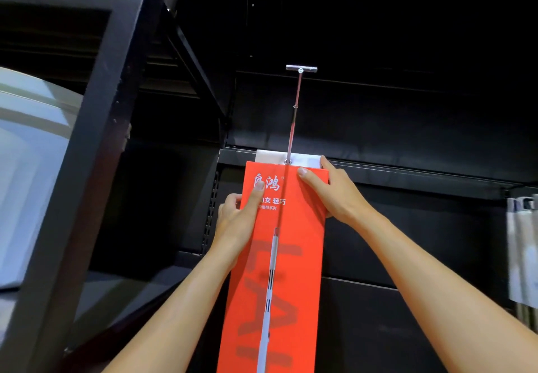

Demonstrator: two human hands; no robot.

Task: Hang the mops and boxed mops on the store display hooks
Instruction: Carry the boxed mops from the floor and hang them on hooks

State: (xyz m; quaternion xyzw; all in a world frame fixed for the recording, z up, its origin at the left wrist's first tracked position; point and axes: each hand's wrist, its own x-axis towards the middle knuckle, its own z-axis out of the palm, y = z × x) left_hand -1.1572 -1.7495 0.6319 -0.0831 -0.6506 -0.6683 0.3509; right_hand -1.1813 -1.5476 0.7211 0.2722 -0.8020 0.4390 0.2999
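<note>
Head view: a tall red cardboard mop box (300, 256) is held near its top by 2 hands. The left hand (235, 215) grips its left edge, thumb on the front; the right hand (334, 195) grips the right edge likewise. Its white top tab (304, 158) is threaded on a long silver metal display hook (294, 116).

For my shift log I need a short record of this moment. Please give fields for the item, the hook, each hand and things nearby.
item: red boxed mop, upright, white tab on top
hook: metal display hook, its rod meets the hole in the white tab
left hand: grips the box's left edge, thumb on the front
right hand: grips the upper right corner, thumb on the front
nearby: white packaged goods far right; black shelf frame left
</note>
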